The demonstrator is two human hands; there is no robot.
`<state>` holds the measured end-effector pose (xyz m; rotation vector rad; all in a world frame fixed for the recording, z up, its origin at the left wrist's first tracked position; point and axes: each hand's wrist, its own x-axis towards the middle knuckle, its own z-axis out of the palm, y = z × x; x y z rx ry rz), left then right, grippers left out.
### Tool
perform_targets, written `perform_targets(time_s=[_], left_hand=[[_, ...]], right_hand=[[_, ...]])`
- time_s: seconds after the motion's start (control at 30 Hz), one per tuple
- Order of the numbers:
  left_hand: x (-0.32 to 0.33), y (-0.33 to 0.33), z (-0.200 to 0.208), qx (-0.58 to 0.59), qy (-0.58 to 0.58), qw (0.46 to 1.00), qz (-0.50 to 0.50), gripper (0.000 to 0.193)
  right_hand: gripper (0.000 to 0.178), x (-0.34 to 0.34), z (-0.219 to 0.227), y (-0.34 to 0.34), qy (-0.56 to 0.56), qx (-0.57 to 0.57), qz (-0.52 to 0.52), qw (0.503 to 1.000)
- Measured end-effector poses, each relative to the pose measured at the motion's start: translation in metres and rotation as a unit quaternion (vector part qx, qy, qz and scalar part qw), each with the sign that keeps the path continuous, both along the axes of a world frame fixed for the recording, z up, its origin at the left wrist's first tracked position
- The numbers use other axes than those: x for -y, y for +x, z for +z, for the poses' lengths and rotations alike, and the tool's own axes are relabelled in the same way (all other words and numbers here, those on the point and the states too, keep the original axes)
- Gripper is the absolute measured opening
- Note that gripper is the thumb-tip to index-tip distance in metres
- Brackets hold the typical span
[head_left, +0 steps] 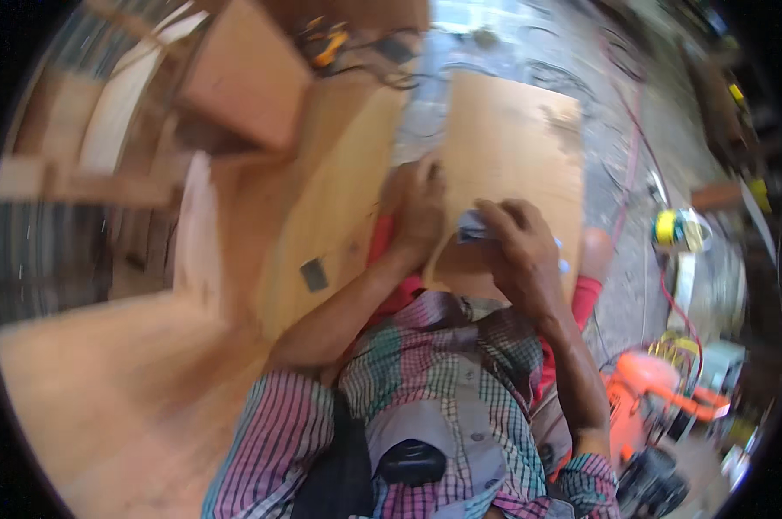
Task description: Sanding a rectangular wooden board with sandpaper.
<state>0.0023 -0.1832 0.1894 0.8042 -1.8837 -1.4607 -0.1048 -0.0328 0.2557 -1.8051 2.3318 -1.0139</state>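
Observation:
A flat, light-brown wooden board [512,147] lies over my knees, with a darker patch near its upper right corner. My left hand [421,208] is closed on the board's left edge; some of its fingers are hidden and blurred. Over the near half of the board, my right hand [522,251] pinches a small pale grey-blue piece [471,227], which looks folded. Whether it is paper or cloth I cannot tell. Small pale spots show on the board beside my right hand.
Wooden panels [339,199] stand at my left, one bearing a small dark grey rectangle [314,275]. A yellow-and-black tool [326,43] sits at the far left. On the right are an orange machine [642,394], a yellow-green roll [668,227] and a red hose [681,311] across the concrete floor.

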Motion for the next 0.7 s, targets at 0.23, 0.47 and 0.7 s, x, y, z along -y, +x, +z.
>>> perform_targets(time_s=[0.23,0.47,0.7], left_hand=[[-0.054,0.017,0.077,-0.148,-0.273,0.948,-0.072,0.048],[0.030,0.068,0.070,-0.026,-0.277,0.955,-0.100,0.041],[0.146,0.199,0.019,0.357,-0.109,0.917,-0.139,0.023]], right_hand=[[0.043,-0.002,0.024,0.000,-0.054,0.586,-0.033,0.808],[0.051,-0.018,0.053,0.003,0.072,0.028,-0.010,0.997],[0.050,-0.054,0.000,-0.043,0.078,-0.096,-0.152,0.981]])
